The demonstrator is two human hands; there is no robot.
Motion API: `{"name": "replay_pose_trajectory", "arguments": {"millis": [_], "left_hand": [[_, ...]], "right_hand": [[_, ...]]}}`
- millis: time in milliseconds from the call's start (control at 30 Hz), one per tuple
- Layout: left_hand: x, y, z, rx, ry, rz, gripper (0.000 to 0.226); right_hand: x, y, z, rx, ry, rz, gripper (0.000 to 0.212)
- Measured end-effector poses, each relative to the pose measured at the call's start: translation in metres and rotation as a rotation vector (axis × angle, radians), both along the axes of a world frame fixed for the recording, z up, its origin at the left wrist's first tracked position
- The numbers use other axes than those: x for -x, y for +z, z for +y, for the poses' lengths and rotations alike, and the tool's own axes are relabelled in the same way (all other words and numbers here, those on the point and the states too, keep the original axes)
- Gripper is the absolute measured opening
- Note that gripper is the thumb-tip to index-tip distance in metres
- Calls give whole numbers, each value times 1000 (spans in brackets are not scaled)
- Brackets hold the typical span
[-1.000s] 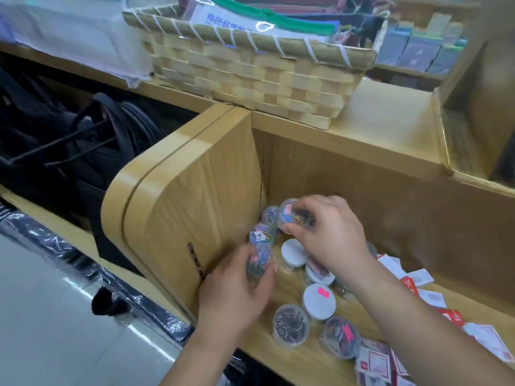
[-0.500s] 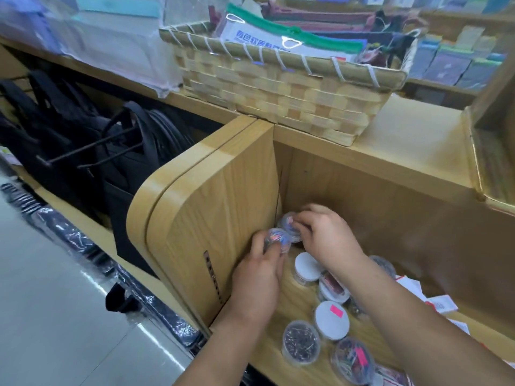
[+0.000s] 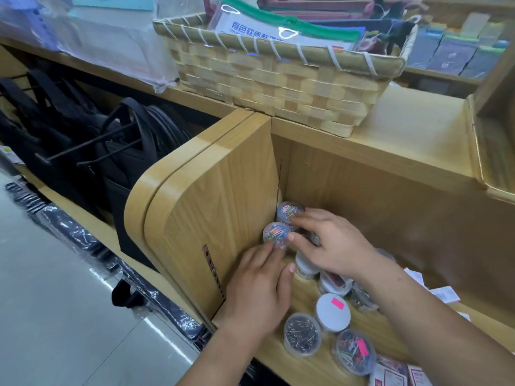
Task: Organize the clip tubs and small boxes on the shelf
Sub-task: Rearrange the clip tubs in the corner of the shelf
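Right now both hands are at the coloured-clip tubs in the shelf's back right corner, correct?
No, wrong corner. The head view shows the left hand and right hand at the coloured-clip tubs in the back left corner of the shelf, against the side panel.

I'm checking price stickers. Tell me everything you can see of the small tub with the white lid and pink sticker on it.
The white-lidded tub is small and round, apparently plastic, with a flat white lid closed on it and a bright pink rectangular sticker toward the lid's far edge. It stands upright on the wooden shelf, close against a clear tub of silver clips in front. Its contents cannot be made out. Neither the left hand nor the right hand touches it.
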State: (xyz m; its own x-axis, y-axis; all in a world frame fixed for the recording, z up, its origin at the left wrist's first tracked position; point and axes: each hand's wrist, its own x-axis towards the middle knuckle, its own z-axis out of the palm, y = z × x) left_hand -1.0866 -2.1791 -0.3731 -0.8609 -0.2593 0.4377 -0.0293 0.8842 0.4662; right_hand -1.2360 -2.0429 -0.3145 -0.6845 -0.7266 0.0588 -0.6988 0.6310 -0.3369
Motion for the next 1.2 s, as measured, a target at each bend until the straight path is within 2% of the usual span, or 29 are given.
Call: {"name": "replay_pose_trajectory", "arguments": {"millis": [200, 333, 400, 500, 600, 667, 733, 833, 1033, 1100, 1200], "left_hand": [[-3, -11, 0, -79, -65, -219, 71], [-3, -8, 1, -86, -75, -256, 76], [-4, -2, 1, -110, -95, -278, 76], [-13, 12, -1, -248, -169, -158, 59], [-38, 13, 1, -308, -175, -75, 45], [-56, 7, 6, -309, -215, -129, 50], [-69, -6, 14, -271, -301, -216, 61], [-75, -23, 26, -289, -362, -264, 72], [-74, -27, 32, -302, -353, -212, 79], [-74, -28, 34, -314, -337, -192, 78], [-76, -31, 39, -341, -302, -173, 76]], "right_hand": [[-15, -2, 2, -211, 11, 46, 85], [-17, 3, 0, -139, -26, -3, 63], [-17, 7, 0, -74, -37, -27, 58], [-21, 14, 9, 22, -14, 27, 61], [-37, 17, 38, 206, -130, 7, 36], [-57, 20, 59, 270, -262, -62, 20], [-80, 18, 78, 204, -335, -120, 15], [-115, 4, 100, 1, -400, -221, 24], [-157, -20, 113, -169, -394, -191, 66], [-161, -26, 115, -147, -405, -180, 67], [-166, -24, 119, 35, -492, -196, 58]]}}
